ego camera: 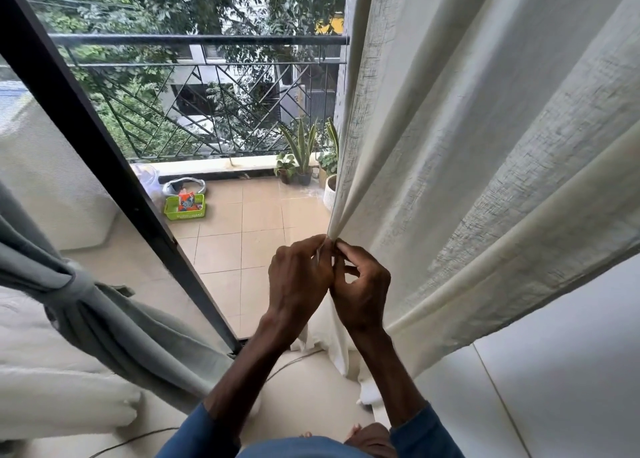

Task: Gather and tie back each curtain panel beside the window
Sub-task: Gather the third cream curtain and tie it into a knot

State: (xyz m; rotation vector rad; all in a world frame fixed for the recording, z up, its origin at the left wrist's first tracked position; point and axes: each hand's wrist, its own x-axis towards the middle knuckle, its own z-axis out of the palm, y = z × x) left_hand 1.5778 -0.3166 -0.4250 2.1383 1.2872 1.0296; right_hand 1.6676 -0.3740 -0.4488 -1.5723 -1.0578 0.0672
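A cream curtain panel [485, 145] hangs on the right side of the window, spread wide in loose folds. My left hand [299, 277] and my right hand [362, 284] meet at its inner edge, side by side, and both pinch that edge between thumb and fingers. On the left, a grey curtain panel [114, 329] is bunched together and bound by a grey tie [74, 284] around its middle.
A black window frame [90, 152] slants across the left. Through the glass lie a tiled balcony with a green basket [185, 208], potted plants [301, 159] and a metal railing [207, 86]. A thin cable [287, 364] runs over the pale floor below my arms.
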